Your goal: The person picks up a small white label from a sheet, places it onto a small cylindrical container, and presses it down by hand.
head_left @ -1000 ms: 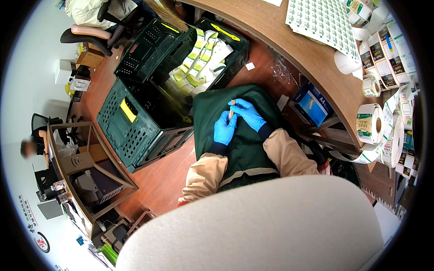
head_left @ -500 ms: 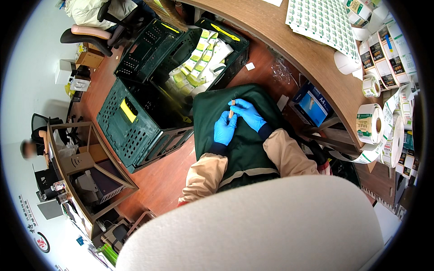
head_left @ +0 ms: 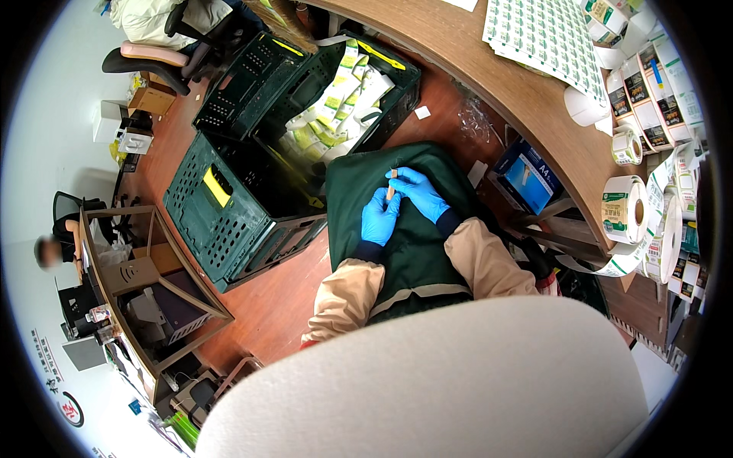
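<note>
Over my lap, covered by a dark green apron (head_left: 416,263), both hands in blue gloves meet at a small tan stick-like piece (head_left: 391,191). A few dark bristle-like strands show at its upper end; its exact kind is too small to tell. My left hand (head_left: 379,217) is closed with its fingertips around the lower end. The fingers of my right hand (head_left: 418,189) pinch it higher up. Ahead and left of my hands stands a dark green plastic crate (head_left: 398,72). Inside lies a loose heap of label strip (head_left: 336,111) in white, green and yellow.
A brown desk (head_left: 489,84) curves along the right, bearing label sheets (head_left: 538,38) and label rolls (head_left: 622,210). Below it is a blue paper box (head_left: 527,179). A crate with yellow handle (head_left: 217,187) stands left. A person (head_left: 65,244) sits at a far-left desk.
The label strip in the crate has shifted, its upper part now reaching higher, and a pale strip shows at the crate's back edge. My hands hold nearly the same pose.
</note>
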A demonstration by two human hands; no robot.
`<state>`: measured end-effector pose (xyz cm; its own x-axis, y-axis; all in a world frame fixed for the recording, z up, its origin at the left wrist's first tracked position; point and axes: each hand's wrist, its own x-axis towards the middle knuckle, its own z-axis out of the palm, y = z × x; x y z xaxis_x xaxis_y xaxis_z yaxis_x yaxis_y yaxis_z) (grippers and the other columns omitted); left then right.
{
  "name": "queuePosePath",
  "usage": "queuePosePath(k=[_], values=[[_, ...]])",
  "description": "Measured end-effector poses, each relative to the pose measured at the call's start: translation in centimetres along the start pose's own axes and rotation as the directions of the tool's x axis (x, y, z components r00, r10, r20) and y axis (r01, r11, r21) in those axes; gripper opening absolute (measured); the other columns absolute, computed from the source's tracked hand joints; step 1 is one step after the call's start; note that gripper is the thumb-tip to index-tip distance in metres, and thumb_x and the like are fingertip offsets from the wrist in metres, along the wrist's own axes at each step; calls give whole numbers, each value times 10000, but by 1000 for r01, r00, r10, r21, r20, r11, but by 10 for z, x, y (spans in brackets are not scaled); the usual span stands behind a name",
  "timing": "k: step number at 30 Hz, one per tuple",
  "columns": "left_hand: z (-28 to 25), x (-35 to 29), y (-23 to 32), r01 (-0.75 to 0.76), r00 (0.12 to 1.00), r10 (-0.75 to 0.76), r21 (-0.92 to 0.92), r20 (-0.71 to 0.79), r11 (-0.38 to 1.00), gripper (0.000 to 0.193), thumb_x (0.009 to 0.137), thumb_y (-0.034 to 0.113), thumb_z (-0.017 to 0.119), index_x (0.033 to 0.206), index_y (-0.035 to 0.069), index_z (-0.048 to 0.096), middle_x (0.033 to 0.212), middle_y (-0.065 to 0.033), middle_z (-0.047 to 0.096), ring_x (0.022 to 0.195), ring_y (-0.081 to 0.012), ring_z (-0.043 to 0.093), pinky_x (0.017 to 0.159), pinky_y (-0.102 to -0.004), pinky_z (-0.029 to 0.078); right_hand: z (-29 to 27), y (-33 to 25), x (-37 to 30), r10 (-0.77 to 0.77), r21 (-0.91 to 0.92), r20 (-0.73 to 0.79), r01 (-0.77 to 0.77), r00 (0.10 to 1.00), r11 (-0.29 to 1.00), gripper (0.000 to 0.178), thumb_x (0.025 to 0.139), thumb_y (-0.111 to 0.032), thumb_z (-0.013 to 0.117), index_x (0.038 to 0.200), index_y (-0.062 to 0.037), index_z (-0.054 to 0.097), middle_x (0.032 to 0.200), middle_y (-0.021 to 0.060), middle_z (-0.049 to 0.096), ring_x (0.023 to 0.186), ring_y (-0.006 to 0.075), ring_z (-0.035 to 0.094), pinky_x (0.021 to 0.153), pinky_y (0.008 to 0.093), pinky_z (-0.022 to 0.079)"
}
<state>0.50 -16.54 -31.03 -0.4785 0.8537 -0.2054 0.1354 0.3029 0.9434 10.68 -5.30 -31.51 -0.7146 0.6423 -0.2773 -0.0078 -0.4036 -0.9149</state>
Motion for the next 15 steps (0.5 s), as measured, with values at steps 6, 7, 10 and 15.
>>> queuePosePath(k=[6,7,10,15], values=[[1,1,-1,-16,1000,16,1,-10,1000,186,961,193,617,921,11,610,658,-10,579,587,-64,498,555,-248,420,-1,1,0,8,19,8,-8,1000,1000,247,947,-126,595,1164,-14,632,1091,55,637,1020,139,583,942,266,447],[0,0,0,-17,1000,18,13,-9,1000,188,960,193,617,920,10,608,658,-11,579,587,-65,499,555,-249,421,-1,1,0,10,24,9,-11,1000,1000,248,947,-129,596,1164,-14,632,1093,57,637,1020,142,584,943,267,447],[-1,0,2,-19,1000,19,39,-5,999,192,959,192,618,916,6,604,659,-14,578,589,-68,501,557,-251,421,-1,2,1,15,7,-2,-15,1000,1000,250,946,-132,601,1164,-13,631,1096,62,639,1021,148,588,946,269,448],[-1,1,0,-7,1000,7,31,-5,999,188,959,184,617,919,1,601,660,-19,576,590,-70,500,558,-252,422,0,0,0,17,16,-11,-17,1000,1000,255,943,-135,609,1165,-11,629,1095,64,642,1024,153,590,948,271,450]])
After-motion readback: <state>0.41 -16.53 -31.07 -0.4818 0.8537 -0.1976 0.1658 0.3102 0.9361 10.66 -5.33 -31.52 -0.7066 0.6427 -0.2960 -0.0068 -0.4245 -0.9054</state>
